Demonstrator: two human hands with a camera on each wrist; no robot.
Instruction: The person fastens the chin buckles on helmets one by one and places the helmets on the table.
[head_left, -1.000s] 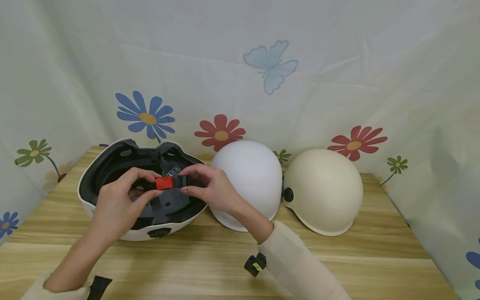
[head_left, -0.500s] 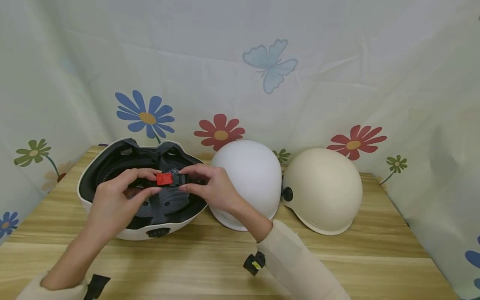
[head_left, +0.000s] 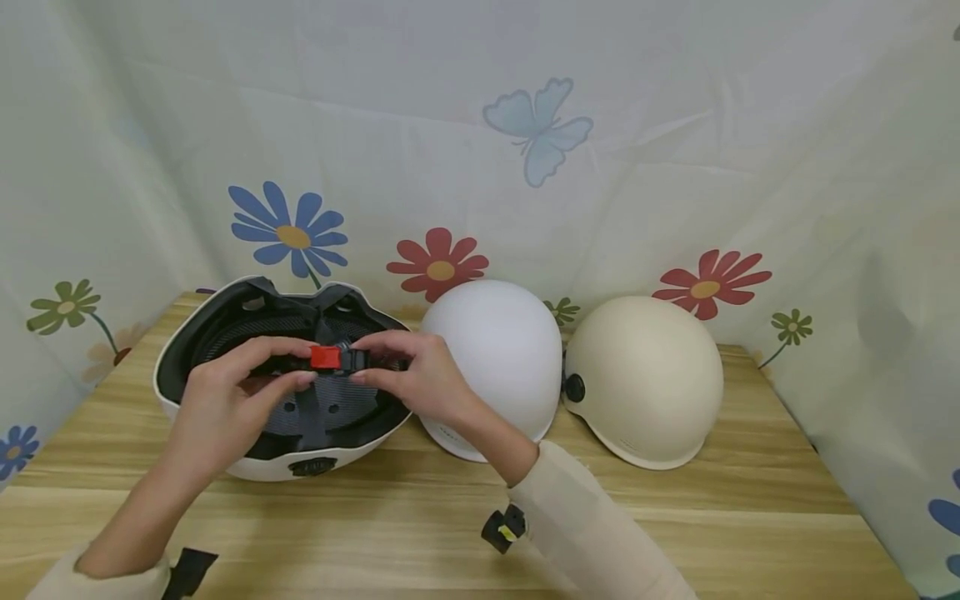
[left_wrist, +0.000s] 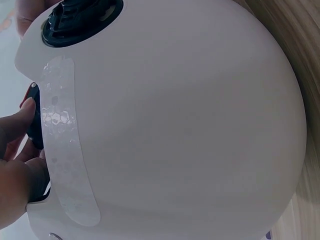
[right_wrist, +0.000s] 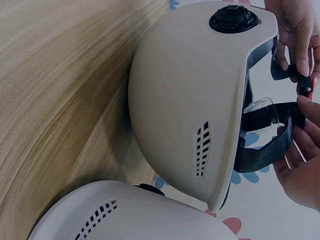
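An upturned off-white helmet lies on the left of the table, its black lining facing up. Above its opening, the chin strap's buckle has a red part on the left and a black part on the right, joined end to end. My left hand pinches the red end between thumb and fingers. The right hand pinches the black end the same way. In the right wrist view the black webbing strap loops from the helmet rim to the right hand. The left wrist view shows mostly the helmet's shell.
A white helmet stands dome up right beside the upturned one. Farther right is a cream helmet with a black knob. Behind the wooden table hangs a flower-printed curtain.
Both hands have moved slightly up and left with the buckle, still pinching its two ends. The helmets have stayed in place.
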